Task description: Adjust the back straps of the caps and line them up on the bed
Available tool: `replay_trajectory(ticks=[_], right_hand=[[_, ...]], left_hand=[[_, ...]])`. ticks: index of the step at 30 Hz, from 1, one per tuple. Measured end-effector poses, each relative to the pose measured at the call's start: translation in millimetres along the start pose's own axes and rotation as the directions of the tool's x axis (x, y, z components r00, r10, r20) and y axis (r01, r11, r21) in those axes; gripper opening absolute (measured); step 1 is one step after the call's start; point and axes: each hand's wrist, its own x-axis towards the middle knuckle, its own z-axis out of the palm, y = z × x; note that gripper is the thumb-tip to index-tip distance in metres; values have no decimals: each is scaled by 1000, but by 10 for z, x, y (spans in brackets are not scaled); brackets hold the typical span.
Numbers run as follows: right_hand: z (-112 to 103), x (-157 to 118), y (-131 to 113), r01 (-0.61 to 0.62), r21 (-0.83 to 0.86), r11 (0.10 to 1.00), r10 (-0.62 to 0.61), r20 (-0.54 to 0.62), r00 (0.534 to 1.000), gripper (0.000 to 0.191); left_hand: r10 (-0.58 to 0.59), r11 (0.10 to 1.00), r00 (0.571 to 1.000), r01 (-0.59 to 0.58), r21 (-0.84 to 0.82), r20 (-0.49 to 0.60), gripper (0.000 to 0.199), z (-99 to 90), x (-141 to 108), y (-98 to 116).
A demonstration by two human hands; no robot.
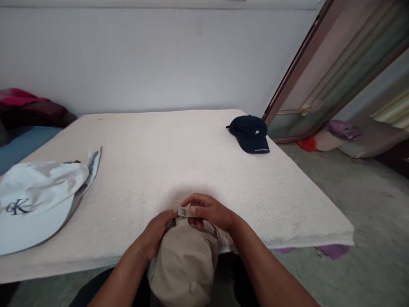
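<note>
Black "CK" lettering [18, 207] on white cap [47, 181], left of tan cap [182, 260]

White cap [41, 183] at 8 o'clock, cut by left edge. Beige cap [183, 264] at 6, cut by bottom edge. Navy cap [244, 128] at 2: brim lettering [262, 150] too small to read.

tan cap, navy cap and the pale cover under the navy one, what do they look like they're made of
Tan cap: probably woven cotton or similar, matte, since the crown falls in soft creases. Navy cap: likely cloth too, with a dull, shine-free surface; the fibre can't be told. Pale cover: apparently textured fabric, matte, with a fine dotted pattern.
</note>
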Motion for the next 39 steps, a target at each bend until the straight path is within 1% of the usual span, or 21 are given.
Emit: replay_trajectory(ticks=[5,7,10,15,17,22,25,28,30,32,35,36,37,39], right_hand=[[-66,-26,42,-76,-41,996,74,-36,997,22],[-73,-17,65,-95,-32,995,94,-44,995,19],[-65,4,87,-86,15,996,87,-42,995,15],[-39,26,119,-88,63,994,88,-11,996,12],[-31,27,133,-89,66,994,89,-4,996,13],[-9,15,103,-71,72,995,73,-26,997,14],[14,15,51,-53,52,997,54,-19,998,25],[31,23,28,-51,12,999,51,-6,999,28],[34,28,34,-39,10,999,39,13,999,28],[34,34,48,-19,30,999,18,38,999,28],[38,41,56,-7,49,999,4,53,999,28],[42,42,53,-8,49,999,5,50,999,27],[46,42,48,-9,47,999,7,45,999,27],[54,39,36,-10,38,999,8,35,999,26]], left_hand=[[-11,993,999,16,-113,44,26,-46,12,-10],[6,993,1000,-4,-114,18,23,-55,14,-25],[50,998,998,-51,-45,-34,18,-50,9,-36],[74,991,997,-76,108,26,19,-21,-13,-12],[79,986,996,-84,145,39,18,-13,-19,-1],[79,980,996,-86,177,46,21,2,-13,16],[84,975,996,-91,204,43,24,5,-7,13],[95,970,993,-107,217,65,22,1,-3,1],[85,976,993,-98,192,78,20,-5,-2,-9],[66,984,997,-72,163,44,19,-15,-1,-18],[54,988,996,-43,151,-72,19,-43,7,-38],[57,987,995,-43,154,-88,18,-54,12,-46],[61,987,995,-47,156,-81,16,-65,17,-55],[69,985,997,-64,160,-26,13,-81,25,-70]])
